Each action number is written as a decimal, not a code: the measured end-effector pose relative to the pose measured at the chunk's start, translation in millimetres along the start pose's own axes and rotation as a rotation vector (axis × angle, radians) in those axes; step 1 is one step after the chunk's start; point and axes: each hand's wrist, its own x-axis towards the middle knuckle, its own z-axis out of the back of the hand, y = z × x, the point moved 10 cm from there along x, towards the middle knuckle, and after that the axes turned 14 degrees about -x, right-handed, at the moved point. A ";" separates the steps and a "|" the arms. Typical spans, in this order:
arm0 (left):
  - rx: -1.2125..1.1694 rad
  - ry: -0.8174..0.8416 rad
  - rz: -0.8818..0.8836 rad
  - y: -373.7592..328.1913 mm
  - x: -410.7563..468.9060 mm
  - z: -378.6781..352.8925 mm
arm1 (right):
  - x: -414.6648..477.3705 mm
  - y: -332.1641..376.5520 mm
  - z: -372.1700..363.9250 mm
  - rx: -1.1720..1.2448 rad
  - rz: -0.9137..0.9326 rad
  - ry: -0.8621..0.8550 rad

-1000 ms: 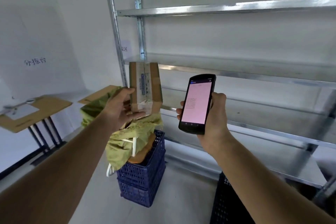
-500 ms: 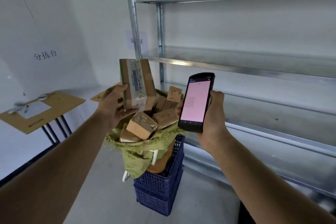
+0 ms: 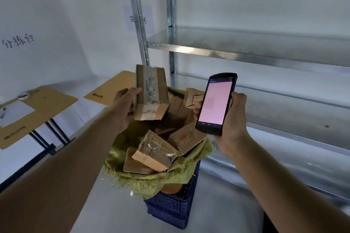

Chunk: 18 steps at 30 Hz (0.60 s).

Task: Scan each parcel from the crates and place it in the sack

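My left hand (image 3: 123, 108) grips a taped brown cardboard parcel (image 3: 151, 92) upright, just above the open mouth of a green woven sack (image 3: 151, 179). Inside the sack lie several brown parcels (image 3: 156, 152), piled at angles. My right hand (image 3: 232, 121) holds a black handheld scanner (image 3: 216, 103) with a lit pink screen, to the right of the held parcel and over the sack's right rim. The sack rests on stacked blue plastic crates (image 3: 174, 208).
A metal shelving rack (image 3: 246, 53) fills the right side and back, its posts rising behind the sack. Two low wooden-topped tables (image 3: 43, 104) stand at the left by the white wall. Grey floor lies around the crates.
The view has drawn closer to the sack and tilted down, showing the parcels inside. My left hand has lowered the parcel toward the sack's mouth. The scanner stays in my right hand.
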 end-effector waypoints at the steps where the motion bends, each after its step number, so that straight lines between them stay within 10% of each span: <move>1: 0.025 0.018 0.013 5.3 16.7 -5.0 | 9.9 -2.4 -3.3 -0.009 -0.006 -0.017; 18: 0.481 0.282 0.521 141.2 207.4 -56.7 | 112.0 -58.4 2.6 -0.043 -0.143 -0.455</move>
